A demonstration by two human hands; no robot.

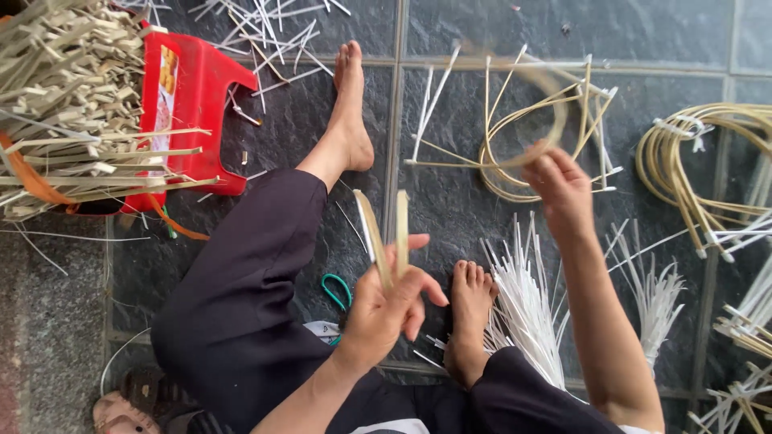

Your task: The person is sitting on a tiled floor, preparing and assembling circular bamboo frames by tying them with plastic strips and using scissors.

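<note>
The left hand (386, 301) pinches 2 flat bamboo strips (384, 237), which rise upright above its grip; the right hand (563, 185) closes on a blurred curved strip (547, 104) arching over the tiled floor (450, 201).

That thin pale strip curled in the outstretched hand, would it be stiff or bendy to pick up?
Probably springy: the thin pale bent strip arcs into a loop from the right hand. Likely very light, since it is so slender. The finished yellow hoops hold their curve, so it may not snap easily.

Soft, even daylight with faint shadows; motion blur smears the bent strip (537, 120) upper right of centre, the rest sharp.
</note>
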